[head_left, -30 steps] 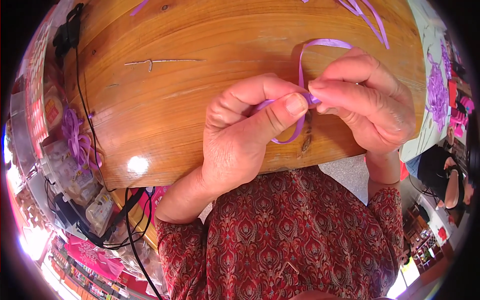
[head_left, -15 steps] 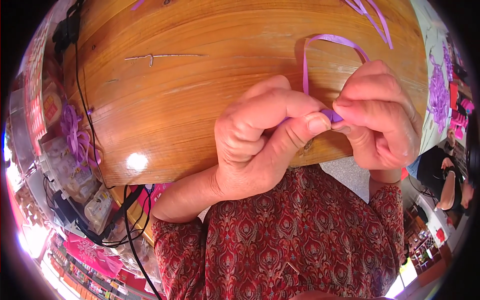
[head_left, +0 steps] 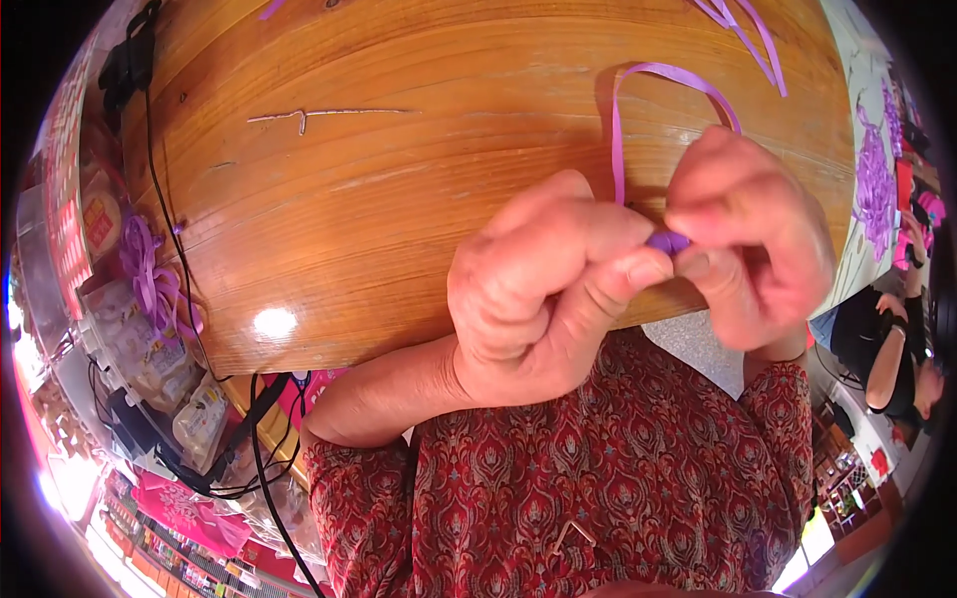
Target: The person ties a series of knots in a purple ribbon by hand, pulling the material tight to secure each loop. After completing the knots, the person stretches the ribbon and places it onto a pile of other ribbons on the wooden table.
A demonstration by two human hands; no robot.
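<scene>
Between my two hands a purple ribbon is pinched into a small folded piece. My left hand grips it between thumb and forefinger, the other fingers curled in. From the other side my right hand pinches the same fold; its fingers are slightly blurred. A loose loop of the ribbon arches up over the table beyond my hands and passes behind them. How the fold is made is partly hidden by the fingertips.
On the wooden table lies a thin bent wire. More purple ribbon strips rest at the far right. A purple ribbon bundle and black cables hang by the left edge. Another person is at the right.
Both hands have shifted slightly, the left one to the right and nearer me. The purple fold has turned a little between the fingers, and the ribbon loop has moved slightly right.
</scene>
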